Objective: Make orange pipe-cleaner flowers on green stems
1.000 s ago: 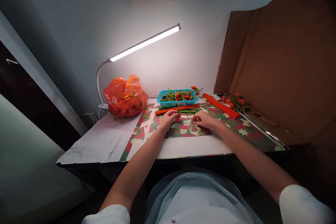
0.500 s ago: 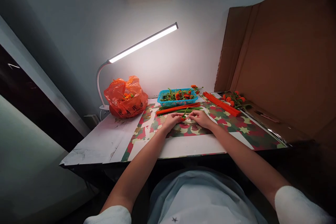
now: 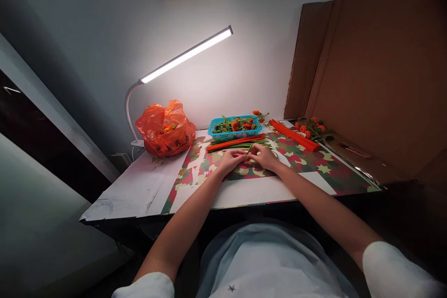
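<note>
Over the camouflage-patterned mat, both hands meet at a small orange flower (image 3: pixel 247 159) with a short green stem. My left hand (image 3: pixel 232 161) is closed in a pinch at the flower's left side. From the right, my right hand (image 3: pixel 264 156) pinches it around the stem, and its fingers cover part of the flower. Just beyond the fingers lies a bundle of orange-red fuzzy stems (image 3: pixel 232 143), with green stems (image 3: pixel 266 142) beside and under it. A blue basket (image 3: pixel 235 136) behind these holds several orange flowers with green stems.
An orange plastic bag (image 3: pixel 167 135) with orange flowers inside stands at left, near the lit desk lamp (image 3: pixel 186 54). To the right lie another orange-red bundle (image 3: pixel 294 135) and more orange flowers (image 3: pixel 307 129). A cardboard sheet (image 3: pixel 366 65) rises along the table's right side.
My right hand has shifted slightly left, closing in on the flower and its stem. The left hand stays nearly in place. The whole view has tilted slightly.
</note>
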{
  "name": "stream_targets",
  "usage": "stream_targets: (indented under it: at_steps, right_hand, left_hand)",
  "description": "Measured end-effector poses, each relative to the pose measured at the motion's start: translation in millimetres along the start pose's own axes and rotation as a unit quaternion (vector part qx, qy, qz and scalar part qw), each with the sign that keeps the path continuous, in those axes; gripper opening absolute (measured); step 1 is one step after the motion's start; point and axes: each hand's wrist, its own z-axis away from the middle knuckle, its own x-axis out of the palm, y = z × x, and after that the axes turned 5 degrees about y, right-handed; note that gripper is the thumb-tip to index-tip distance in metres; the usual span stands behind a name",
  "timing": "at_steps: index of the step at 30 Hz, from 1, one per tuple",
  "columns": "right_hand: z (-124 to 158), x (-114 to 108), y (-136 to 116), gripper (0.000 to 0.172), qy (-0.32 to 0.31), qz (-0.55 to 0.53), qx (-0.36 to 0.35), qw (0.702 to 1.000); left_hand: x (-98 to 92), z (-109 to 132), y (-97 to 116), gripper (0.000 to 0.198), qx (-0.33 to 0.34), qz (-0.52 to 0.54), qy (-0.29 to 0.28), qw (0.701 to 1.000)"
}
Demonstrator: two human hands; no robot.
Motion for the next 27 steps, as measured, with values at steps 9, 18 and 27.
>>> stream_targets:
  at_steps: [9, 18, 27]
  right_hand:
    - [0.6, 4.2, -1.2, 0.021, -0.006, -0.025, -0.005, 1.0]
    - [-0.2, 0.3, -2.2, 0.007, -0.024, 0.0, -0.016, 1.0]
    - [-4.2, 3.5, 1.3, 0.008, 0.006, 0.075, -0.055, 0.996]
  left_hand:
    - [1.3, 1.5, 0.6, 0.027, 0.019, 0.0, -0.017, 1.0]
    - [-1.4, -6.1, -7.5, 0.024, 0.05, -0.053, -0.002, 0.997]
    - [5.4, -5.0, -5.6, 0.015, 0.14, -0.148, 0.054, 0.978]
